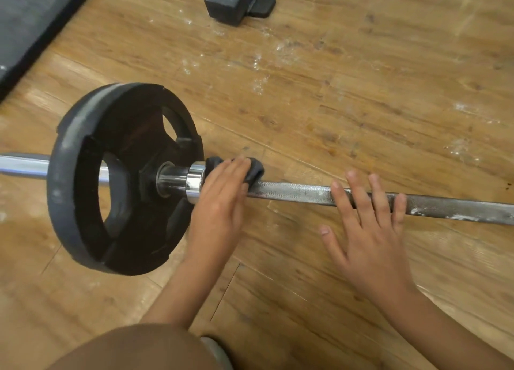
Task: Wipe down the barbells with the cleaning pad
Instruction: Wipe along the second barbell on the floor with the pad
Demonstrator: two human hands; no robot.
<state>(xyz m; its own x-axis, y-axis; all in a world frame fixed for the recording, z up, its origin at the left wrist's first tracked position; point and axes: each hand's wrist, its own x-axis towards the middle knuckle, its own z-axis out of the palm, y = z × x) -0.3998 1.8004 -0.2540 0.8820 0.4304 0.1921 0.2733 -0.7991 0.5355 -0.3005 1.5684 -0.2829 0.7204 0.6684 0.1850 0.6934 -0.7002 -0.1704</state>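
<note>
We look down on a barbell (292, 193) that runs left to right across the wooden floor (361, 77), its grey knurled shaft slanting slightly toward the near right edge of the view. A black weight plate (83, 175) with cut-out grip holes stands upright on the bar's chrome sleeve (22, 166), which sticks out past the plate to the left. A bright chrome collar (194, 179) sits just right of the plate's hub. The cleaning pad (254, 170), a dark bunched cloth, is wrapped over the shaft right beside that collar. The left hand (219, 200) lies on top of it, its fingers (239, 163) straight and close together, pressing the pad down onto the bar; we cannot tell where the thumb lies. The right hand (367, 230) is well apart from the left, further right along the shaft, with its fingers (358, 191) straight and spread, laid flat across the bar and gripping nothing, the thumb held out to the side above the floor. Whitish smears mark the shaft to the right of that hand, and pale scuffs (258, 61) dot the boards beyond the bar. At the far left corner of the floor lies a dark mat (27, 22), and at the far edge, near the middle, sits a black block (236, 2). A bare knee (133, 350) shows at the near edge.
</note>
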